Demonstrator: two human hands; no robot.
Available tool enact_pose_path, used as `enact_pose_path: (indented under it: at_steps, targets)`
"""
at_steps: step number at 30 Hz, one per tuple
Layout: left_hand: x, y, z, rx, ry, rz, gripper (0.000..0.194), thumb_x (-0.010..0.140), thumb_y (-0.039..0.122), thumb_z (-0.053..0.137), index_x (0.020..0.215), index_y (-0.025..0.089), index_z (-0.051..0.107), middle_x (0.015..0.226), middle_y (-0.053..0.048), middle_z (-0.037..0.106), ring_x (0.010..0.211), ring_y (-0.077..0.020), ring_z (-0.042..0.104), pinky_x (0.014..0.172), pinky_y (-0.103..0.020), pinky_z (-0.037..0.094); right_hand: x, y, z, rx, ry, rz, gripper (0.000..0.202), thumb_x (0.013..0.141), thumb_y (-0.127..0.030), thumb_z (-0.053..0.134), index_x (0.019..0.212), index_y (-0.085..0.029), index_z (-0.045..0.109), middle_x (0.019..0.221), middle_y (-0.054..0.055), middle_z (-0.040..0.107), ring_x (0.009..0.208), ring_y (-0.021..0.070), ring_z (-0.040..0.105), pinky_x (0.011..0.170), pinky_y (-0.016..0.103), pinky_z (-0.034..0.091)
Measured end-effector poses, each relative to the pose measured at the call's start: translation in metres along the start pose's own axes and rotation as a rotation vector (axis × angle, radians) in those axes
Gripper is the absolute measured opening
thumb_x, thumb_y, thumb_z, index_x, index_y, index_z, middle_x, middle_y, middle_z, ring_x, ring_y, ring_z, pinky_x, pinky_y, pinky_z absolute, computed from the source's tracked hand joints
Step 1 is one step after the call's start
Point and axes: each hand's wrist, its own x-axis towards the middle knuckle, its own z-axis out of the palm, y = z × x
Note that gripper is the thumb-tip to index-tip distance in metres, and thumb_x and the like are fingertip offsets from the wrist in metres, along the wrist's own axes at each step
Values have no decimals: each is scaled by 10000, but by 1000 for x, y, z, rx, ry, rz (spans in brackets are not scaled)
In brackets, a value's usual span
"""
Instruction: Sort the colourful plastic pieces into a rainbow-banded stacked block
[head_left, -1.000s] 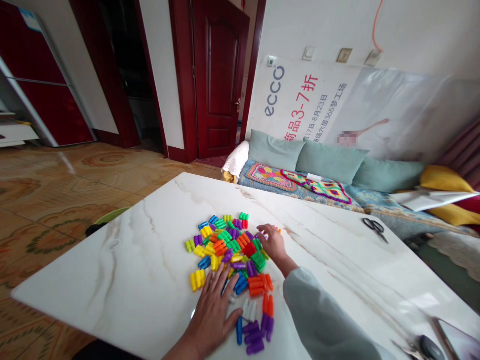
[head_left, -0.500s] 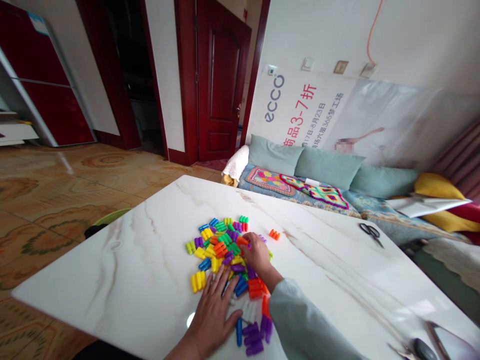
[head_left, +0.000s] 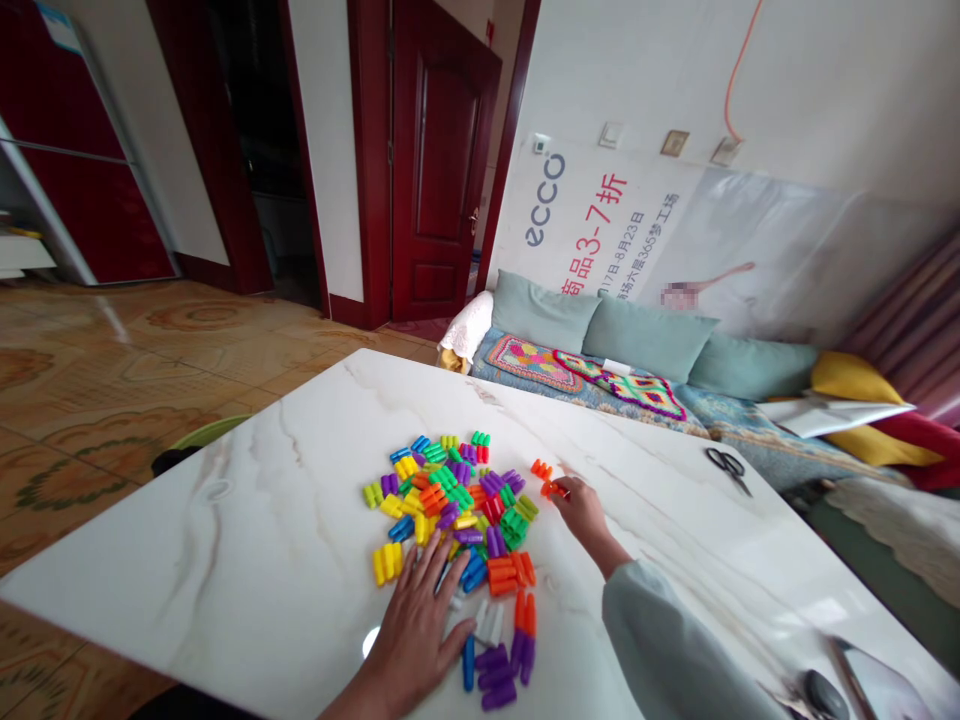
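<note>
Carefully, One Brick Leaves the Pile

We see the right hand (head_left: pixel 581 510) pinching an orange-red brick (head_left: pixel 556 489) at the right edge of the heap of coloured bricks (head_left: pixel 457 520), beside a lone orange brick (head_left: pixel 541 468). Our left hand (head_left: pixel 427 620) lies flat and unclenched against the heap. On the slick marble table (head_left: pixel 262 560), a sleeve brushing past could scatter pieces.

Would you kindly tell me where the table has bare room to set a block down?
The table is bare left of the block pile, and between the right hand and the scissors. It is crowded around the left hand, where blocks lie close together.
</note>
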Motion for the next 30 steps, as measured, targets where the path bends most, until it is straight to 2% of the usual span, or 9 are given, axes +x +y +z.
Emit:
enact_pose_path:
  at_steps: [3,7,12,17,23,30]
  targets:
    - [-1,-1,1,23,0,10,677,930,470,463,1510,232,207,1556,-62,257,1427,-292,205,1128,-492,233,12,2,2,-58,-14,26,211,793,-194,538,921,-177,705,990,81,687,870,185,625,726,244,412]
    - [-1,-1,1,52,7,16,685,922,460,474,1510,227,209,1555,-68,258,1423,-290,217,1122,-489,242,25,6,4,-114,-20,93,250,813,-184,527,1001,-172,692,1001,83,683,866,186,623,688,246,393]
    - [-2,-1,1,42,-17,9,686,920,457,475,1510,227,212,1547,-78,280,1412,-302,239,1120,-498,256,30,21,-1,-152,-36,140,275,843,-202,500,1041,-224,689,1063,58,674,893,182,623,652,246,380]
    - [-2,0,2,2,-20,0,675,927,454,468,1511,232,213,1536,-76,305,1405,-307,257,1125,-500,251,35,32,-2,-187,-15,206,320,858,-165,444,1070,-209,679,1090,84,666,921,197,627,658,258,393]
    - [-1,-1,4,15,3,5,697,907,436,505,1509,234,219,1548,-69,276,1412,-309,244,1121,-496,250,45,20,4,-188,-26,199,323,868,-150,438,1070,-221,680,1064,83,670,904,187,637,658,254,400]
    - [-2,0,2,16,-11,-2,690,916,437,492,1511,231,210,1542,-69,290,1412,-304,245,1127,-497,241,42,10,5,-211,-45,203,336,885,-147,408,1095,-210,662,1075,105,653,905,201,645,663,267,405]
